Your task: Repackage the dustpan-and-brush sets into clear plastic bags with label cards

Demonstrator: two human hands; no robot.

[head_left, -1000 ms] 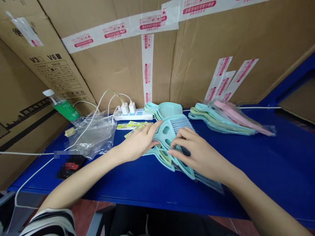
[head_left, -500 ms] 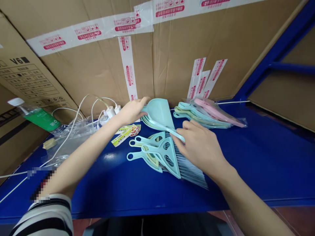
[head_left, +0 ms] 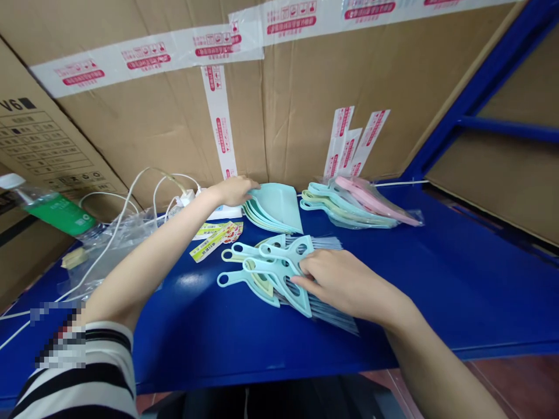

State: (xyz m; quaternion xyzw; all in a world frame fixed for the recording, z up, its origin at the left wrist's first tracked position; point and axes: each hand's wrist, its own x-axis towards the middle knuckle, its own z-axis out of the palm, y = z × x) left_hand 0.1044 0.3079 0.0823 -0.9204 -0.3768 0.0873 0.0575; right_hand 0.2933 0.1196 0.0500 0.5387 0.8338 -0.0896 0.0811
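My left hand (head_left: 236,191) is closed at the handle end of a stack of nested light-blue dustpans (head_left: 279,206) by the cardboard; its fingertips are partly hidden. Nearer to me lies a heap of small hand brushes (head_left: 283,276), light blue and pale yellow-green, with grey bristles pointing right and ring-ended handles pointing left. Over the bristle side of this heap, my right hand (head_left: 345,282) grips the head of the uppermost light-blue brush (head_left: 286,250). The bristles under that palm are partly covered.
Bagged sets in blue, yellow-green and pink (head_left: 358,203) lie at the back right. On the left are yellow paper cards (head_left: 213,240), a power strip with white cables (head_left: 227,213), clear plastic bags (head_left: 117,250) and a green-labelled bottle (head_left: 56,209). A big carton (head_left: 297,105) stands behind.
My right hand has lowered a light-blue brush from in front of the dustpans onto the brush heap. My left hand stays at the dustpan stack. The view has shifted slightly right.
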